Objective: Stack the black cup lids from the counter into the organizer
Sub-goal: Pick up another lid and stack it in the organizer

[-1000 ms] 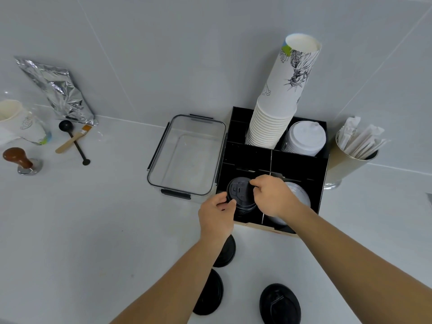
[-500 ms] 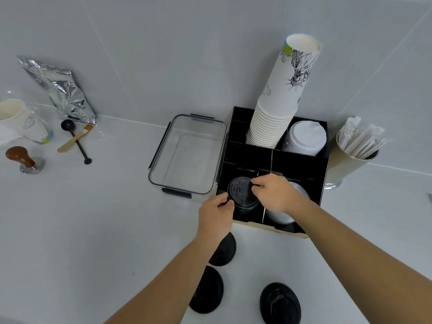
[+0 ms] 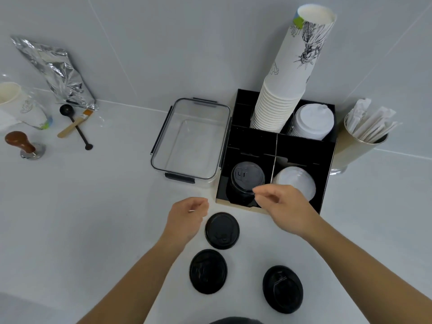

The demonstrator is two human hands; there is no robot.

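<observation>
Three black lids (image 3: 222, 230) on counter (image 3: 93, 230); stack (image 3: 247, 178) in organizer (image 3: 304, 148); both hands' fingers loosely curled, empty.

On my bench (image 3: 93, 218), the organizer (image 3: 327, 160) stands right of a tub (image 3: 190, 139); lids (image 3: 247, 177) sit stacked in its front-left compartment, three lids (image 3: 222, 230) before it.

Bare bench (image 3: 98, 218) lies open at left. Three black lids (image 3: 222, 230) crowd the near strip before the organizer (image 3: 301, 149); tall cups (image 3: 287, 85) block its far side.
</observation>
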